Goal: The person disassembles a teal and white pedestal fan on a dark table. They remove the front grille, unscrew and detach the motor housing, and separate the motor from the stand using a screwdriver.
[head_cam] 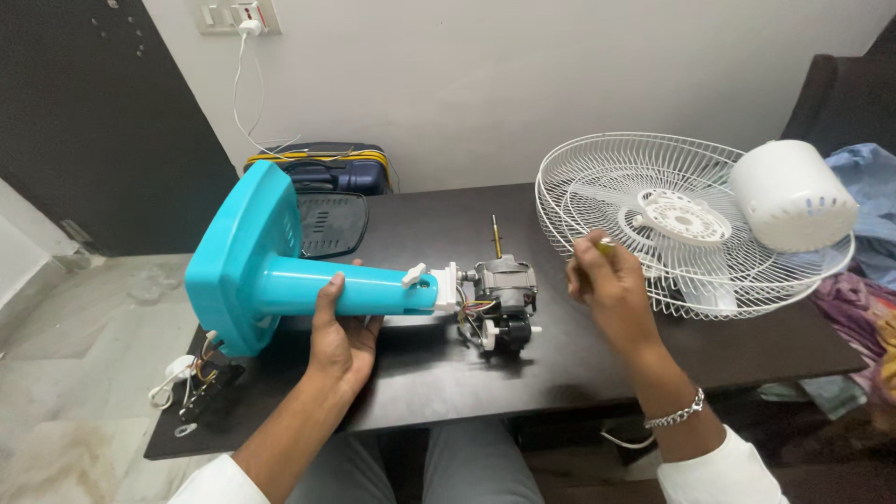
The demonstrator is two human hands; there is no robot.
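My left hand [341, 331] grips the turquoise stand of a table fan [280, 280], which lies on its side on a dark table [448, 373]. At the right end of the stand's neck sits the bare fan motor [504, 294] with loose wires and its shaft pointing up. My right hand [607, 285] hovers to the right of the motor, fingers closed on a small yellowish tool [605, 246], mostly hidden in the fist.
A white wire fan guard [672, 219] lies at the table's right, with a white motor cover [791, 194] resting on it. A black panel [329, 224] lies behind the stand. Wires and a switch part [201, 383] trail from the base. Clothes are heaped at far right.
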